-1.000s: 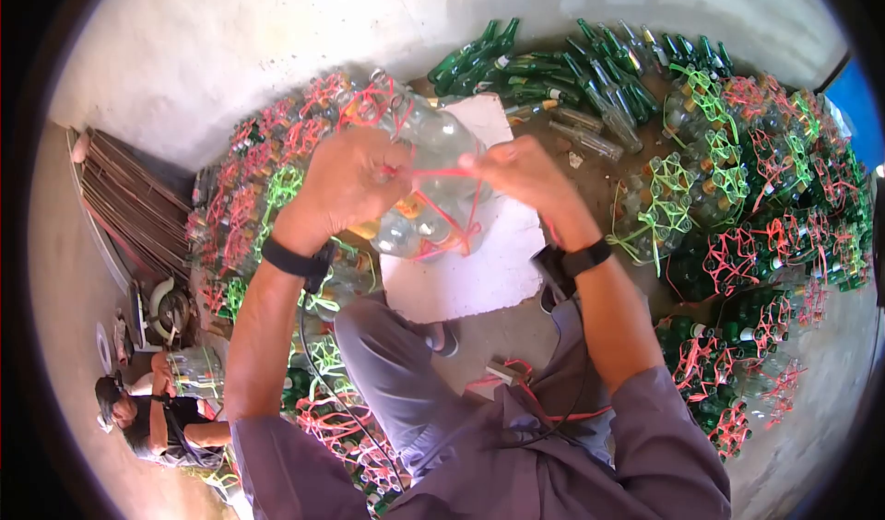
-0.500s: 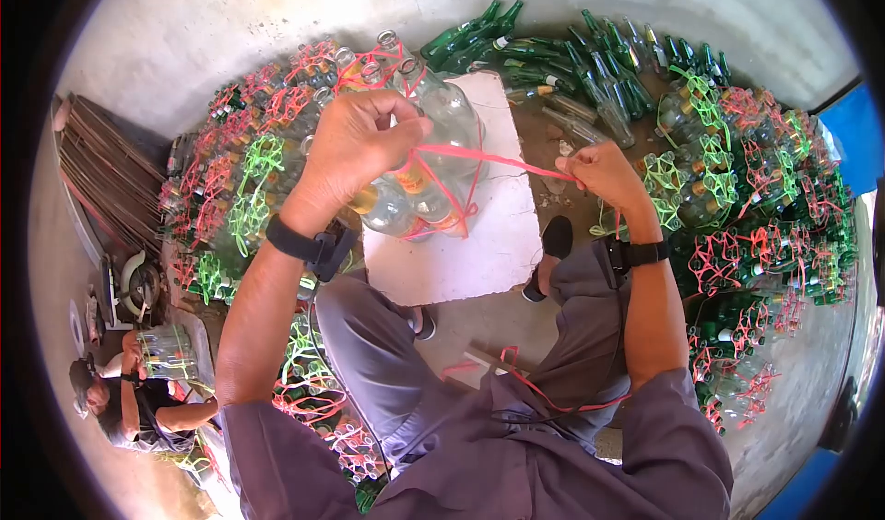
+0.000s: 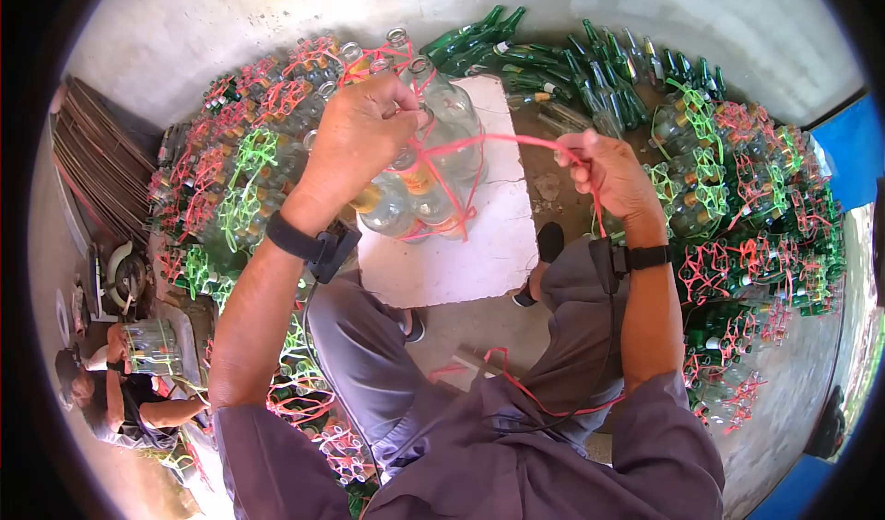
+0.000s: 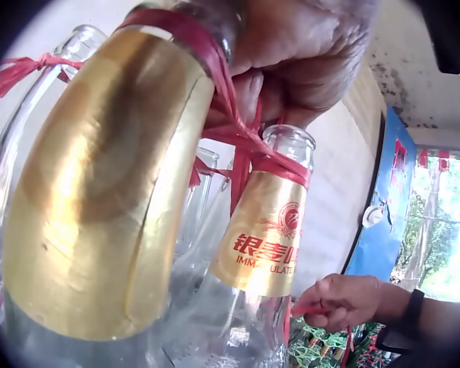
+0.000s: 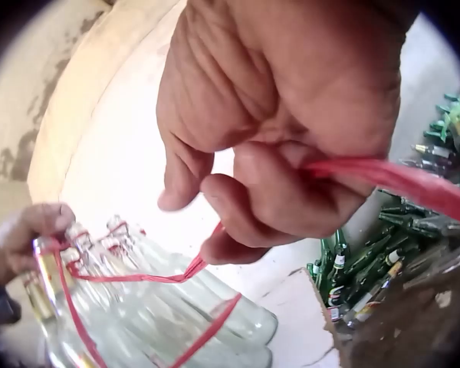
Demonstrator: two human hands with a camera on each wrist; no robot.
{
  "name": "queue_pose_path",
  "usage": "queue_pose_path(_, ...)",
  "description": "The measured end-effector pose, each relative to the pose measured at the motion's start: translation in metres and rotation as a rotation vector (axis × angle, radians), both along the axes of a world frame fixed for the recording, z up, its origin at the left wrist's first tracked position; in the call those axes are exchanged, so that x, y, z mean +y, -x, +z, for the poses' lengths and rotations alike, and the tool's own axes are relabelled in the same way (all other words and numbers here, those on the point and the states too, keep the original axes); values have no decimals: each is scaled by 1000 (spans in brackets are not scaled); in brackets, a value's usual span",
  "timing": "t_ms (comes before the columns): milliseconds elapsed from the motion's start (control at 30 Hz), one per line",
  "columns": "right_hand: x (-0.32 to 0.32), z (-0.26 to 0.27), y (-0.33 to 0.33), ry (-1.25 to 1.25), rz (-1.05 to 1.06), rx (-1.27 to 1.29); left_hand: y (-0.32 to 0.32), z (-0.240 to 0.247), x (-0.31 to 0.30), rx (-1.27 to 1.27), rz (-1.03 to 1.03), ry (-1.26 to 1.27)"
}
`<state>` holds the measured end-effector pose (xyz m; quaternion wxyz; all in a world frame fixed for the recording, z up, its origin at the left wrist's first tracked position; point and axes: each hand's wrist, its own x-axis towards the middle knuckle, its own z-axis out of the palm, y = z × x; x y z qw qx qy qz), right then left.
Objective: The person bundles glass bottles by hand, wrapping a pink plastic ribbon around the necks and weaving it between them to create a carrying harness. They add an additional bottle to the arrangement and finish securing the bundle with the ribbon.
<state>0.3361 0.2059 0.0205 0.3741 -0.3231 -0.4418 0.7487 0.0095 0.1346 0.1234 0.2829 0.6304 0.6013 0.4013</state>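
A bundle of clear glass bottles (image 3: 454,105), some with gold neck labels (image 4: 261,238), stands upright on a white board (image 3: 461,276). Red plastic strapping (image 3: 502,138) loops round the bottle necks and runs across to the right. Over the near necks, my left hand (image 3: 361,133) pinches the strapping between thumb and fingers, as the left wrist view also shows. My right hand (image 3: 616,177), off to the right of the bundle, holds the strap's free length in curled fingers (image 5: 268,192). The strap arcs loosely between both hands, and its tail hangs below the right one.
Loose green bottles (image 3: 590,68) lie by the back wall. Tied bottle bundles are stacked left (image 3: 249,165) and right (image 3: 737,262). A small block (image 3: 461,372) with red strapping lies between my legs. Another person (image 3: 120,391) sits at lower left beside bottles.
The hands were close together a second ago; my right hand has since drawn the strap out to the right. It was straight half a second ago and now bows upward. My left hand stays at the necks.
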Motion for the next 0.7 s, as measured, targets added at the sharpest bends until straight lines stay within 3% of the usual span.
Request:
queue_pose_path(33, 2, -2, -7, -1, 0, -10, -2, 4, -1, 18, 14, 13)
queue_pose_path(133, 13, -21, -28, 185, -64, 276, -1, 3, -1, 31, 18, 13)
queue_pose_path(267, 13, -19, -37, 260, -242, 265, 1, 3, 0, 31, -2, 11)
queue_pose_path(333, 21, -28, -56, 302, -154, 551, 1, 1, 0, -7, -7, 16)
queue_pose_path(433, 24, -30, -76, 273, -164, 665, 2, -1, 2, -62, -10, 43)
queue_pose_path(500, 20, -30, -72, 275, -230, 580, 2, -1, 2, -72, -9, 66)
queue_pose_path(567, 7, -27, -53, 81, -336, -415, 0, 1, 1, -124, 4, 95)
queue_pose_path(600, 9, -41, -48, 39, -282, -608, 1, 1, 1, -110, 9, 87)
queue_pose_path(633, 12, -47, -38, 29, -278, -588, 2, -2, 2, -76, -12, 47)
queue_pose_path(700, 16, -56, -19, -463, -302, -945, 2, 1, 1, -24, -31, -1)
